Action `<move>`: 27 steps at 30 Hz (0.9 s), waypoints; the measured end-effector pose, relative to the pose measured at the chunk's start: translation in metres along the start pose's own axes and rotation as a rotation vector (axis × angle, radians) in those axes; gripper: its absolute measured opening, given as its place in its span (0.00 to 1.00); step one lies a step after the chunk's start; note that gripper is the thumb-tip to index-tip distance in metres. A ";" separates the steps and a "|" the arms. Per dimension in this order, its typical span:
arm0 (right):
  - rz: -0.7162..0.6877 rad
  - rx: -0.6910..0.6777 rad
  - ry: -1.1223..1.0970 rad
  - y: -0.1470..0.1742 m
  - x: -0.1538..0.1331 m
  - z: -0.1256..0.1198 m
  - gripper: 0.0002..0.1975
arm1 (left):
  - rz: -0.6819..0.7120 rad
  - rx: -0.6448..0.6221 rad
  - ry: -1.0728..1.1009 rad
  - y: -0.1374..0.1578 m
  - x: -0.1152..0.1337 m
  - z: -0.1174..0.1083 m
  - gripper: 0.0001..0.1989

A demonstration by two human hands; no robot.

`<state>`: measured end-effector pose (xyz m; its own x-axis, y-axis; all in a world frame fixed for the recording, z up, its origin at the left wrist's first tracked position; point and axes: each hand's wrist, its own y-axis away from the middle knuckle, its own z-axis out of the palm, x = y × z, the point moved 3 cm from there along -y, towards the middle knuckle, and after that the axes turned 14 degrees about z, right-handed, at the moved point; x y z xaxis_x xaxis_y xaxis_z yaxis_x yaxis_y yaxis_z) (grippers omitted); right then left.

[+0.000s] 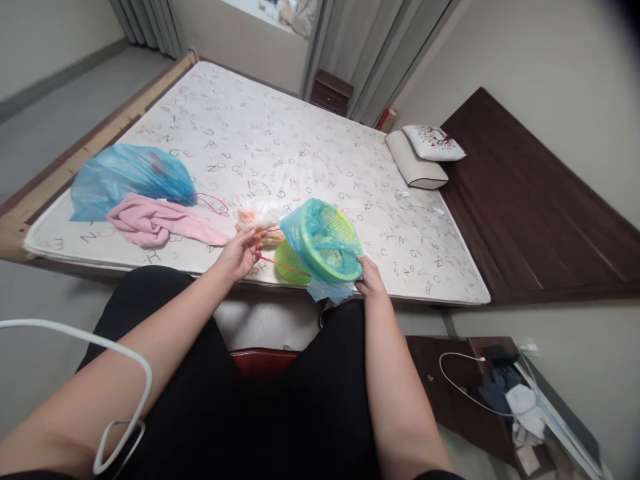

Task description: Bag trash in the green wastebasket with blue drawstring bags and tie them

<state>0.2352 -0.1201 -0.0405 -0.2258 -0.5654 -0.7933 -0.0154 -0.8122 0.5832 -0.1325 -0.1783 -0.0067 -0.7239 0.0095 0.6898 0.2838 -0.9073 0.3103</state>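
Observation:
My right hand [370,276] grips the rim of a green plastic basket [345,230], which is tilted at the mattress's near edge. A thin blue plastic bag [307,230] lines the basket and folds over its rim. From the bag, a red drawstring [283,266] stretches left to my left hand [243,255], whose fingers are closed on it. Beside my left hand lies a clear bag with orange contents [260,219]. To its left are a pink cloth [155,220] and a larger blue plastic bag [130,177] with a red drawstring of its own.
The mattress [280,140] is printed with letters. A white pillow [434,143] and a beige bolster [413,160] lie by the dark headboard [530,207]. A white cable [100,339] hangs across my left arm. A nightstand [435,373] with cloths stands at the right.

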 end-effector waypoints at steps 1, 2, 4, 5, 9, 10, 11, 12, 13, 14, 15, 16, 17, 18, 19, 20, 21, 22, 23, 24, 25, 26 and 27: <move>-0.013 -0.005 0.006 -0.001 0.000 0.004 0.11 | 0.019 -0.021 -0.025 0.000 0.001 0.000 0.15; -0.019 -0.015 0.010 -0.001 0.000 0.009 0.12 | 0.035 -0.036 -0.054 0.000 0.001 0.000 0.17; -0.024 -0.057 0.028 0.002 -0.001 0.017 0.15 | 0.052 -0.022 -0.102 -0.004 0.003 -0.003 0.21; -0.027 -0.086 0.048 0.005 -0.002 0.020 0.16 | 0.047 -0.001 -0.111 -0.008 0.003 -0.005 0.20; -0.027 -0.185 0.197 0.016 -0.005 0.027 0.20 | 0.003 0.047 -0.058 -0.021 0.006 -0.010 0.12; -0.031 -0.190 0.231 0.017 -0.005 0.027 0.19 | 0.017 0.042 -0.054 -0.023 0.008 -0.010 0.12; -0.042 -0.186 0.256 0.017 -0.006 0.026 0.19 | 0.053 0.037 -0.070 -0.024 0.010 -0.009 0.13; -0.061 -0.173 0.272 0.016 -0.006 0.025 0.19 | 0.104 0.031 -0.110 -0.024 0.012 -0.008 0.16; -0.083 -0.151 0.280 0.014 -0.006 0.025 0.18 | 0.158 0.020 -0.171 -0.024 0.013 -0.007 0.18; -0.106 -0.121 0.282 0.012 -0.006 0.024 0.18 | 0.208 0.007 -0.244 -0.022 0.014 -0.005 0.21; -0.127 -0.087 0.280 0.010 -0.006 0.024 0.17 | 0.243 -0.009 -0.315 -0.021 0.013 -0.003 0.23; -0.144 -0.053 0.278 0.009 -0.006 0.024 0.17 | 0.254 -0.020 -0.375 -0.019 0.009 -0.001 0.25; -0.157 -0.019 0.277 0.008 -0.005 0.026 0.16 | 0.242 -0.021 -0.420 -0.018 0.004 -0.001 0.27; -0.171 0.015 0.278 0.009 -0.003 0.029 0.15 | 0.210 -0.010 -0.459 -0.017 -0.003 -0.002 0.27; -0.183 0.048 0.275 0.011 0.000 0.033 0.14 | 0.168 0.012 -0.497 -0.016 -0.011 -0.005 0.27; -0.199 0.082 0.280 0.015 0.003 0.039 0.13 | 0.122 0.035 -0.535 -0.016 -0.020 -0.009 0.26; -0.218 0.117 0.294 0.021 0.007 0.046 0.12 | 0.089 0.059 -0.579 -0.016 -0.029 -0.014 0.25; -0.241 0.152 0.316 0.029 0.011 0.054 0.11 | 0.077 0.080 -0.631 -0.017 -0.036 -0.021 0.24; -0.275 0.201 0.401 0.038 0.015 0.064 0.11 | 0.081 0.093 -0.689 -0.019 -0.042 -0.028 0.24; -0.293 0.238 0.506 0.048 0.019 0.074 0.11 | 0.107 0.101 -0.756 -0.021 -0.046 -0.035 0.23; -0.309 0.259 0.601 0.058 0.022 0.084 0.12 | 0.129 0.098 -0.834 -0.024 -0.048 -0.041 0.22; -0.339 0.259 0.692 0.068 0.024 0.093 0.12 | 0.137 0.090 -0.912 -0.027 -0.049 -0.047 0.20; -0.393 0.230 0.775 0.077 0.026 0.102 0.13 | 0.142 0.083 -0.975 -0.030 -0.049 -0.052 0.18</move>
<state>0.1290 -0.1828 0.0021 0.5566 -0.2584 -0.7896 -0.1665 -0.9658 0.1988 -0.1381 -0.1739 -0.0842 0.1443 0.2785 0.9495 0.3980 -0.8949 0.2020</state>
